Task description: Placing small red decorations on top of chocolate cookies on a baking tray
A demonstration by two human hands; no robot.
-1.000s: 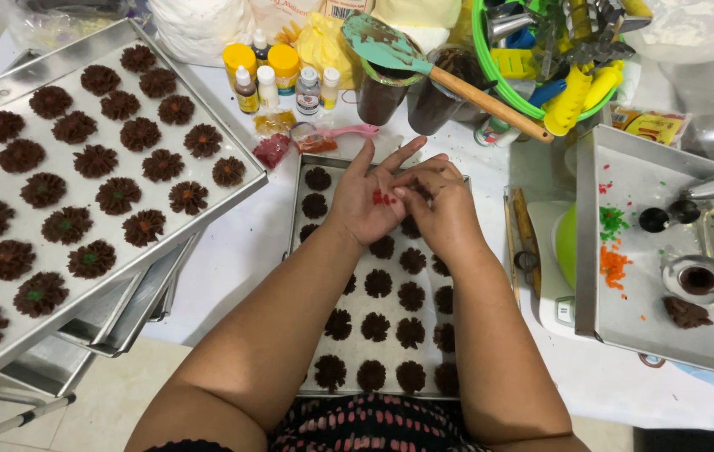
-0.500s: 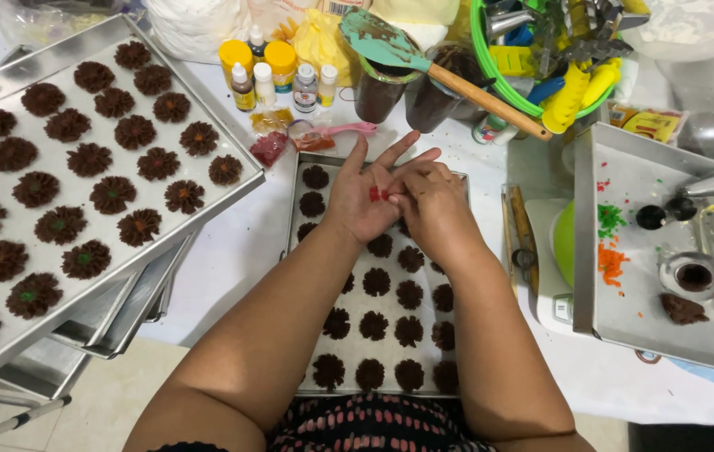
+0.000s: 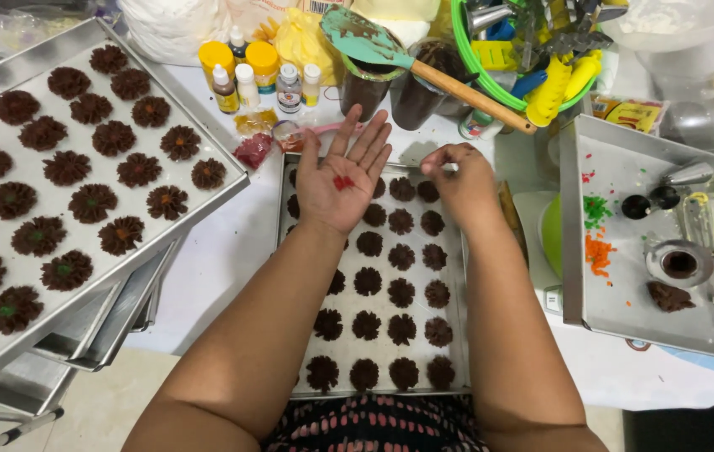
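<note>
Over the middle baking tray [image 3: 456,276], which is filled with rows of dark brown flower-shaped cookies [image 3: 367,281], both hands of the person are raised. The left hand [image 3: 342,182] is wide open, palm up and fingers spread, and a small heap of red sprinkles [image 3: 343,182] lies in the middle of the palm. The right hand [image 3: 461,182] is beside it, a little apart, above the far right corner of the tray; its fingers are curled and the fingertips [image 3: 434,162] are pinched together, but what is between them is too small to tell. On the left, a second tray [image 3: 231,180] rests higher on a stack of other trays and carries more cookies of the same kind, some with a coloured dot in the centre. Behind the hands stand small bottles of colouring [image 3: 263,82] with yellow and white caps, and a green spatula [image 3: 424,65] with a wooden handle lies across two dark cups. On the right, a third tray [image 3: 616,310] holds green and orange sprinkles [image 3: 597,230], a metal piping nozzle and one single cookie.
</note>
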